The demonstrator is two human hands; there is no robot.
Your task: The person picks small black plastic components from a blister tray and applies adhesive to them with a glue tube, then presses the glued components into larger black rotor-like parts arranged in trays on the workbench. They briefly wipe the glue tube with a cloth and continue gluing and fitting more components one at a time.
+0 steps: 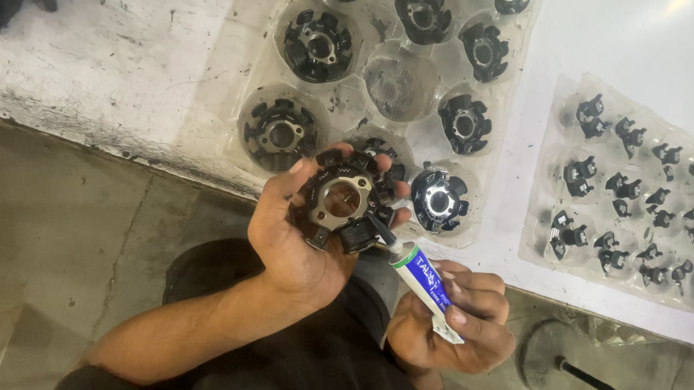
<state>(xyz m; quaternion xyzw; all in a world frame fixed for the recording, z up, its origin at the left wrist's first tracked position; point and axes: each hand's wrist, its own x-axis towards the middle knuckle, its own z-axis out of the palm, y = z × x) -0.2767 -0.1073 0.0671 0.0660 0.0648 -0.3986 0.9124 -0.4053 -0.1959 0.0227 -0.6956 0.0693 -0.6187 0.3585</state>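
While your left hand (295, 239) grips a black ring part (344, 200), your right hand (454, 322) squeezes a blue tube (425, 281). Its nozzle touches the part's rim.

Left hand (299, 239) cupped upward, right hand (454, 322) clenched

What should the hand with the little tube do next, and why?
Probably squeeze gently: the right hand has the tube with its black nozzle already touching the edge of the black ring part, which the left hand holds up.
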